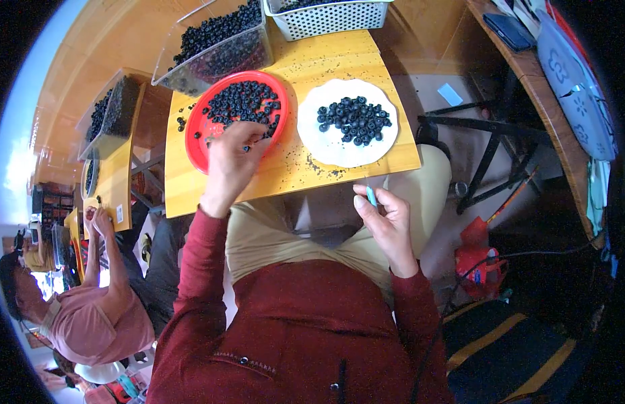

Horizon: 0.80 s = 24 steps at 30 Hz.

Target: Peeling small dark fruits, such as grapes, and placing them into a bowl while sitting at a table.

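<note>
Your left hand (pixel 238 153) is over the red plate (pixel 203 126) by the worktop's (pixel 279 183) left edge, fingers bunched near the dark berries (pixel 240 101); can't tell if it's got one. Your right hand (pixel 386 214) is pinching a teal tool (pixel 371 196) just off the near edge, below the white plate (pixel 339 153).

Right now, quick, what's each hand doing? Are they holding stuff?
Left hand: fingers curled over the red plate; can't tell if it holds anything.
Right hand: closed, pinching a small teal thing.
</note>
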Available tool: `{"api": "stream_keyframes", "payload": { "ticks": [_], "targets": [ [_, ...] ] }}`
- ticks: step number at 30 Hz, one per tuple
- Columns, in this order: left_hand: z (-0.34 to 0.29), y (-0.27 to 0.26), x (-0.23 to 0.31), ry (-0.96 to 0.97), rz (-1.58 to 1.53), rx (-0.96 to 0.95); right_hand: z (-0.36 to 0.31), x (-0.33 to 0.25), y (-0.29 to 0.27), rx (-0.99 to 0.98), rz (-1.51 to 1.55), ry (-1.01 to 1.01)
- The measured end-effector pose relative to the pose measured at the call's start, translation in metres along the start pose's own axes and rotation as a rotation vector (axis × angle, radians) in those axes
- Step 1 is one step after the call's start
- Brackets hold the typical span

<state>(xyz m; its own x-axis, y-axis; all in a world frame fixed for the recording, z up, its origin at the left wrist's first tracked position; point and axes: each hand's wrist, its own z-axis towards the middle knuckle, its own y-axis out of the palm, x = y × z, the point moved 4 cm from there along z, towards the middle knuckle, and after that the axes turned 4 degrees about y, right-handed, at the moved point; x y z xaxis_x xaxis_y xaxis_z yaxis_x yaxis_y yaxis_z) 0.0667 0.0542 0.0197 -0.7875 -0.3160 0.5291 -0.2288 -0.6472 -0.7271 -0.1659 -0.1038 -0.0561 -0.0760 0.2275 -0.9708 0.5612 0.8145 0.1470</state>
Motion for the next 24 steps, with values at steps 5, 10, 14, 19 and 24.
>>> {"api": "stream_keyframes", "payload": {
  "ticks": [5,10,14,19,24],
  "targets": [
    [0.022,0.049,0.027,0.247,0.069,-0.119,-0.006,0.004,-0.003,0.029,-0.039,-0.002],
    [0.041,0.077,0.038,0.231,0.321,-0.24,-0.014,0.008,-0.003,0.046,-0.062,0.014],
    [0.047,0.09,0.034,0.224,0.395,-0.295,-0.018,0.017,-0.002,0.056,-0.04,0.01],
    [0.051,0.093,0.03,0.247,0.338,-0.306,-0.016,0.021,0.002,0.068,-0.032,0.0],
    [0.046,0.086,0.035,0.286,0.152,-0.293,-0.017,0.024,-0.002,0.133,-0.014,0.084]
  ]
}}
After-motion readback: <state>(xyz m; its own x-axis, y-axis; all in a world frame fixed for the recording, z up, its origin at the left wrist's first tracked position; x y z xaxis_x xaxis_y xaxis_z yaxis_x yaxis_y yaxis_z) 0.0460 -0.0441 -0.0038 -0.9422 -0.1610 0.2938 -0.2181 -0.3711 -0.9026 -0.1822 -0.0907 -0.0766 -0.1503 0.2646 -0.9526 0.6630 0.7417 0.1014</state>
